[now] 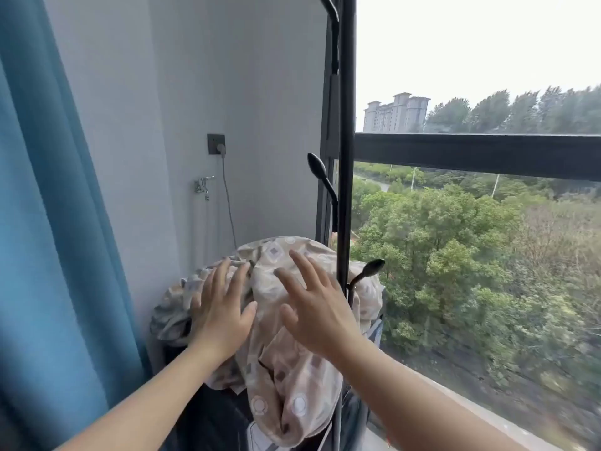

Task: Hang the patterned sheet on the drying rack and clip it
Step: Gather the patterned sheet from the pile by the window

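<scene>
Ten splayed fingers (223,277) (nothing held), left hand (222,317) and right hand (317,315), over the patterned sheet (292,385).

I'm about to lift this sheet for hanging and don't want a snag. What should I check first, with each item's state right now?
1. Left hand free: ok, open over the patterned sheet.
2. Right hand free: ok, open.
3. Sheet gripped: not ok, bunched, unheld.
4. Sheet clear of the black hook: cannot tell.
5. Clips at hand: cannot tell, none in view.
</scene>
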A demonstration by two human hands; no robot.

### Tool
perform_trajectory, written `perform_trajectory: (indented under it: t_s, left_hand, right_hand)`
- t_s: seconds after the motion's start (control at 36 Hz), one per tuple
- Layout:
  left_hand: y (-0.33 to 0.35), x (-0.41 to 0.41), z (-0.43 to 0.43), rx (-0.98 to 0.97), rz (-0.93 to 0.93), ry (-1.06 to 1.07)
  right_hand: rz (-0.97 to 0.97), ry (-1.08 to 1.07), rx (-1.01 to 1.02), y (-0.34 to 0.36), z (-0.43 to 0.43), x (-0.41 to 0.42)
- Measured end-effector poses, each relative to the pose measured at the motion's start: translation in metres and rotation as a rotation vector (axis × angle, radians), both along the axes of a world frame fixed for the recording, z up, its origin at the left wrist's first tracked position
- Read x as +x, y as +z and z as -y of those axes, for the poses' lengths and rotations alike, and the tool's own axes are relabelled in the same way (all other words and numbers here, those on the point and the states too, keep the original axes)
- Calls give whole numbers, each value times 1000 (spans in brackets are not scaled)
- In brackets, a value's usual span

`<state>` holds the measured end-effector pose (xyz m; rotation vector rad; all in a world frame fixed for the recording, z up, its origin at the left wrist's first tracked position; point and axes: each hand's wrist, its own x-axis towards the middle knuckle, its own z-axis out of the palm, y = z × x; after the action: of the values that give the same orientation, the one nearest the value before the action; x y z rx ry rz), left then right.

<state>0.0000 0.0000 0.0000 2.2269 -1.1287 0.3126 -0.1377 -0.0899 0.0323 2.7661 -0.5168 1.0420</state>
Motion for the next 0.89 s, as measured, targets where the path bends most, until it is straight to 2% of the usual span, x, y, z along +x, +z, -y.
perform_trajectory:
  t_s: [0.08, 0.14, 0.19, 0.31, 0.44, 0.58, 0.78, 0.89]
  left_hand:
    - [-4, 4, 1, 19, 26, -12]
    - [-5, 8, 1, -2, 26, -25]
    - [-7, 12, 1, -3, 34, -6]
    - [-11, 26, -2, 44, 45, 13]
    - [-10, 48, 2, 84, 0, -47]
    - [-13, 73, 17, 100, -103, -75]
    - [-37, 95, 44, 195, -292, -126]
    - [-47, 100, 59, 264, -398, -130]
  right_hand:
    - [-34, 7, 50, -2, 2, 0]
    - [-168, 31, 204, -3, 2, -3]
    - [-253, 31, 272, -6, 6, -3]
    - [-332, -25, 290, -15, 12, 10]
    - [-389, -168, 208, -17, 22, 33]
    - [-526, -298, 310, 0, 34, 57]
    - [-535, -422, 576, -11, 58, 82]
    - [-557, -448, 612, -20, 71, 91]
